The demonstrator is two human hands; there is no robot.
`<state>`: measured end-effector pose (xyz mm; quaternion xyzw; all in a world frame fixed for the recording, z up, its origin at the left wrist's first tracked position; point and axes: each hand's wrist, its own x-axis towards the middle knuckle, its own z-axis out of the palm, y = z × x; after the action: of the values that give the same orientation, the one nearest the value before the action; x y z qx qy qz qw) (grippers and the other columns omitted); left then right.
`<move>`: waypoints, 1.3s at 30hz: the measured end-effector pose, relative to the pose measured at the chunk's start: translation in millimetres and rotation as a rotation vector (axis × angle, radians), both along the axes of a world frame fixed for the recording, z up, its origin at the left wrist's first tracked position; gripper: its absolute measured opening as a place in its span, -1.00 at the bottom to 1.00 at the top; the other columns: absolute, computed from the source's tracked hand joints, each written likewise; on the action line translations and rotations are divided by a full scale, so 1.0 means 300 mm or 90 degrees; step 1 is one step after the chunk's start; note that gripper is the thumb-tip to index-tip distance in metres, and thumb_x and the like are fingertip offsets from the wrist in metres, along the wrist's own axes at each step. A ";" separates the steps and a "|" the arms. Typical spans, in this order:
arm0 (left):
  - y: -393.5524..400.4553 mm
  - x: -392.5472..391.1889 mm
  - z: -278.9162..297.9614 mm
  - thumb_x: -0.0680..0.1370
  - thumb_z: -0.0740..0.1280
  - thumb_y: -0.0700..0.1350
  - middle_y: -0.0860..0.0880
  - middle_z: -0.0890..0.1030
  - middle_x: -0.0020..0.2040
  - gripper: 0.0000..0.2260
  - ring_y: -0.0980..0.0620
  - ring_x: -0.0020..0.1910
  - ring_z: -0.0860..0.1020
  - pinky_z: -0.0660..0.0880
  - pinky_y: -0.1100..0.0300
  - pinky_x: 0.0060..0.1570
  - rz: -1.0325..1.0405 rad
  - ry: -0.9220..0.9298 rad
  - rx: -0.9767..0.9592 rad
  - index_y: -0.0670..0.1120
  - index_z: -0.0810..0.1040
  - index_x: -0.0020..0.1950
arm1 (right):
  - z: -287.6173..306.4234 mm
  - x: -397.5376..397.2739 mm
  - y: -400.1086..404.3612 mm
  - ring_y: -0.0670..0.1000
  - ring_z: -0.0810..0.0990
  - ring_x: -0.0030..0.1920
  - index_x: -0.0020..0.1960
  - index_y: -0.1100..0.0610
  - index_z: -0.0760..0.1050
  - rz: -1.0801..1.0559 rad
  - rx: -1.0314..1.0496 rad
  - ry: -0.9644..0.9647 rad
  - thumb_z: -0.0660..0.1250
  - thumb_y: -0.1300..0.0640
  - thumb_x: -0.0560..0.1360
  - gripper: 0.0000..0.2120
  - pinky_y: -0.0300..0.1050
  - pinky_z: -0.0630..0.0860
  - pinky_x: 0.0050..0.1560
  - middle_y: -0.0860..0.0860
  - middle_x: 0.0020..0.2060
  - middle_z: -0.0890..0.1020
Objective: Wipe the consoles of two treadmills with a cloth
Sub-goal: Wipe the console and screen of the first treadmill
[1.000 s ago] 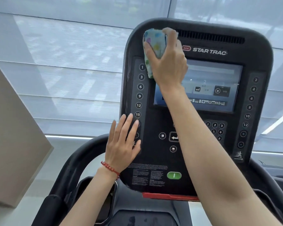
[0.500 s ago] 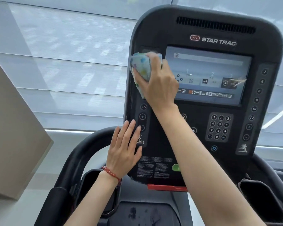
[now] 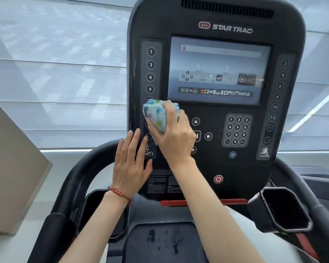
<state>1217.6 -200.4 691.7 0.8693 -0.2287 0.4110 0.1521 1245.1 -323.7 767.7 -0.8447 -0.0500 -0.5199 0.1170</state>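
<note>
Cloth, bunched in the right hand's closed grip, was pressed low on the console's left button column, unwiped keypad lying rightward, left hand spread flat beside.

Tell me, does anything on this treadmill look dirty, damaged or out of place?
Yes. Dark splotches mark the black panel below the console, like dried drips or stains. Nothing looks broken or askew. The right hand presses the cloth on the console's left button column while the left hand lies flat against its edge.
</note>
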 end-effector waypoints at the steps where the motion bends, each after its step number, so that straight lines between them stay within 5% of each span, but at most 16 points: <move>1: 0.000 0.000 0.000 0.56 0.16 -0.11 -0.25 0.22 0.41 -0.57 -0.23 0.42 0.19 0.19 -0.17 0.37 -0.002 0.000 -0.001 -0.25 0.28 0.39 | 0.005 -0.001 -0.002 0.01 0.52 -0.35 0.15 0.10 0.34 0.000 -0.002 -0.003 0.19 -0.20 0.52 -0.59 -0.15 0.47 -0.51 0.08 -0.28 0.55; 8: -0.005 0.002 0.010 0.52 0.21 -0.14 -0.24 0.24 0.40 -0.56 -0.24 0.41 0.21 0.24 -0.20 0.33 0.003 -0.009 0.003 -0.24 0.31 0.38 | 0.029 -0.001 -0.180 0.03 0.56 -0.35 0.14 0.06 0.34 -0.058 0.082 -0.014 0.14 -0.26 0.52 -0.59 -0.18 0.45 -0.50 0.10 -0.26 0.58; 12: -0.010 0.009 0.005 0.52 0.21 -0.14 -0.23 0.23 0.40 -0.55 -0.23 0.41 0.20 0.22 -0.18 0.36 0.010 -0.013 0.010 -0.23 0.30 0.39 | 0.035 -0.040 -0.417 0.10 0.61 -0.20 0.14 0.04 0.34 -0.127 0.245 -0.021 0.26 -0.20 0.48 -0.62 -0.16 0.48 -0.28 0.12 -0.12 0.62; 17: -0.003 0.014 -0.002 0.52 0.22 -0.13 -0.24 0.23 0.41 -0.54 -0.24 0.41 0.20 0.20 -0.17 0.37 0.006 -0.012 0.027 -0.24 0.30 0.39 | 0.033 -0.053 -0.414 0.11 0.59 -0.10 0.15 0.23 0.48 -0.183 0.338 -0.009 0.33 -0.09 0.45 -0.56 -0.24 0.34 -0.23 0.13 -0.05 0.61; 22: 0.002 0.012 0.003 0.53 0.21 -0.12 -0.24 0.23 0.41 -0.55 -0.24 0.41 0.20 0.19 -0.16 0.38 0.001 -0.012 0.038 -0.24 0.30 0.40 | -0.021 -0.070 -0.250 0.09 0.62 -0.19 0.14 0.15 0.46 -0.126 0.265 0.003 0.29 -0.15 0.46 -0.58 -0.16 0.51 -0.33 0.12 -0.11 0.62; 32: 0.013 -0.004 -0.003 0.54 0.23 -0.13 -0.31 0.30 0.38 -0.55 -0.24 0.41 0.21 0.18 -0.15 0.38 -0.005 -0.010 0.032 -0.30 0.33 0.38 | -0.142 -0.107 -0.074 0.00 0.51 -0.40 0.11 0.11 0.42 -0.040 0.044 0.000 0.30 -0.18 0.47 -0.60 -0.17 0.48 -0.50 0.06 -0.33 0.54; 39: 0.015 -0.012 -0.005 0.51 0.26 -0.17 -0.32 0.32 0.37 -0.55 -0.25 0.40 0.23 0.25 -0.18 0.34 0.001 -0.009 0.040 -0.30 0.36 0.36 | -0.175 -0.162 -0.348 0.10 0.64 -0.18 0.14 0.07 0.37 -0.161 0.276 -0.031 0.30 -0.12 0.48 -0.65 -0.21 0.49 -0.23 0.12 -0.11 0.64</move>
<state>1214.0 -195.9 690.4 0.8709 -0.2416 0.4099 0.1230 1196.5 -428.0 715.3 -0.7866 0.1656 -0.5493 0.2283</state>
